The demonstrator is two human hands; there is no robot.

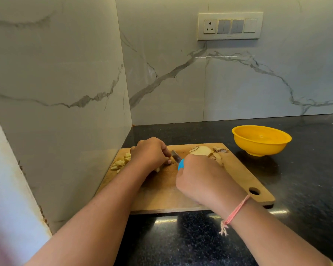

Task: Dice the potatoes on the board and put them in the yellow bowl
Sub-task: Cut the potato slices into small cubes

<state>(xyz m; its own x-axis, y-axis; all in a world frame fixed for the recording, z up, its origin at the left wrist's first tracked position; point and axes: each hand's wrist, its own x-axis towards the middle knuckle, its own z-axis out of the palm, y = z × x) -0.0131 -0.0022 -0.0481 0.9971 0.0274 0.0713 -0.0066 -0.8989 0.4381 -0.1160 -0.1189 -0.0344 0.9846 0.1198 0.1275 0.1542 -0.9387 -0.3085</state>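
Knife [176,156] gripped in right hand [200,177], blade angled left toward potato piece [157,169] pinned under curled left hand [150,154] (piece mostly hidden).

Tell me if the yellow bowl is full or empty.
Empty: the bowl shows bare yellow inside; diced potato lies on the board.

Veined marble wall [65,131] is crowding your left; black stone counter [306,179] is lying open toward the yellow plastic bowl [258,147].
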